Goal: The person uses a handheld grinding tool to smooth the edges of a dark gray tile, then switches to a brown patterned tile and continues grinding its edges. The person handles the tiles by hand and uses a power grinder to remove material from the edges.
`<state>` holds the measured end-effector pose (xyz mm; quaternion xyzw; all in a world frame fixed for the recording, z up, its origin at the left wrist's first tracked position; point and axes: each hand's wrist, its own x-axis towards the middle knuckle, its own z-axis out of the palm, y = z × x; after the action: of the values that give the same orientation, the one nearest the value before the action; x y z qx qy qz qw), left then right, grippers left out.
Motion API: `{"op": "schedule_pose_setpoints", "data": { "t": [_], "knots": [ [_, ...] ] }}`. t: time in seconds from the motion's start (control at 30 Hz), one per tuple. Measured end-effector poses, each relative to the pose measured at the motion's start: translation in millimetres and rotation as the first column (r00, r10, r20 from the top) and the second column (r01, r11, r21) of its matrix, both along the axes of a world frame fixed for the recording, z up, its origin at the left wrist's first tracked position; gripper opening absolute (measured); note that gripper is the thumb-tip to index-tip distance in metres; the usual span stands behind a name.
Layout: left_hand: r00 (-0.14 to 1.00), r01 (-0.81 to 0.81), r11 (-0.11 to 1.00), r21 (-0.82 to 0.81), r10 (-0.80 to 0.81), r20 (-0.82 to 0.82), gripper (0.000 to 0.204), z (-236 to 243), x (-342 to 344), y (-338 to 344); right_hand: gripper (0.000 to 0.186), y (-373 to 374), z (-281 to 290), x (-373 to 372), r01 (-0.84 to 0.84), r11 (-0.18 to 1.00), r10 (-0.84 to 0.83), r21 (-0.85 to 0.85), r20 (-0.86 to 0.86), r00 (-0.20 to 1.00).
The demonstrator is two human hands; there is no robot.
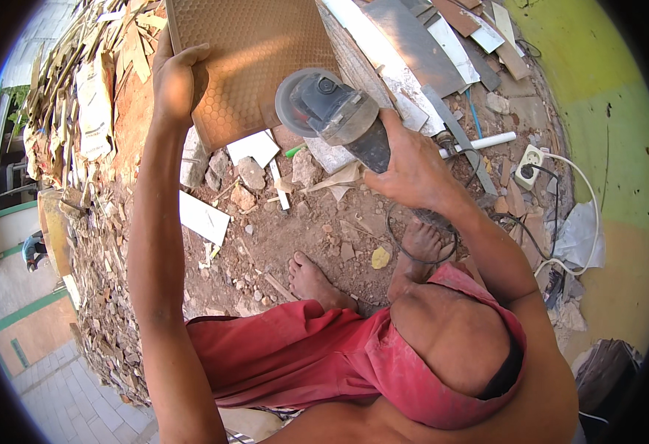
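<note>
A brown ceramic tile (258, 52), its honeycomb-patterned back toward me, stands tilted at the top of the view. Closed on its left edge is my left hand (175, 83), thumb over the patterned face and the other fingers hidden behind. My right hand (417, 166) grips the dark body of an angle grinder (350, 122). The grinder's round disc (287, 102) overlaps the tile's lower right part in view; whether it touches, I cannot tell. Some fingers of the right hand are hidden under the tool.
Broken white tile pieces (204, 217), stones (251, 174) and rubble surround my bare feet (317, 280). A white socket block (529, 164) with cables lies at right, near a white pipe (480, 143). Wood scraps (128, 52) pile at far left. A yellow-green wall (613, 126) borders the right.
</note>
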<state>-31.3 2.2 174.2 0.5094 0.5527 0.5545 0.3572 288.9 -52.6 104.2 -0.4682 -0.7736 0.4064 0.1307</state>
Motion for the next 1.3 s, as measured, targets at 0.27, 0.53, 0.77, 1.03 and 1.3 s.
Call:
{"op": "schedule_pose_setpoints", "data": {
  "t": [0.27,0.53,0.77,1.03,1.3],
  "knots": [
    [0.999,0.021,0.999,-0.030,-0.021,-0.026,0.053,-3.5,-10.4,2.4,0.071,-2.1,1.5,-0.8,0.008,1.000,-0.008,-0.007,-0.013,1.000],
    [1.000,0.010,1.000,-0.017,-0.010,-0.018,0.051,-2.4,-8.7,3.1,0.068,-3.7,6.2,-3.1,-0.024,1.000,0.025,0.010,-0.064,0.998],
    [0.996,-0.046,0.996,-0.071,0.041,-0.073,0.053,8.3,7.1,-4.1,0.066,-2.1,5.0,-1.5,-0.014,0.999,0.012,-0.048,-0.038,0.999],
    [0.999,-0.034,0.999,-0.035,0.034,-0.025,0.052,7.9,15.2,-6.3,0.069,-4.0,3.9,-3.2,-0.018,1.000,0.016,-0.017,-0.069,0.997],
    [0.998,0.050,0.999,0.010,-0.050,0.040,0.054,3.9,6.1,-2.8,0.069,-3.6,7.6,-7.1,-0.032,0.999,0.031,-0.016,-0.088,0.996]
  ]
}}
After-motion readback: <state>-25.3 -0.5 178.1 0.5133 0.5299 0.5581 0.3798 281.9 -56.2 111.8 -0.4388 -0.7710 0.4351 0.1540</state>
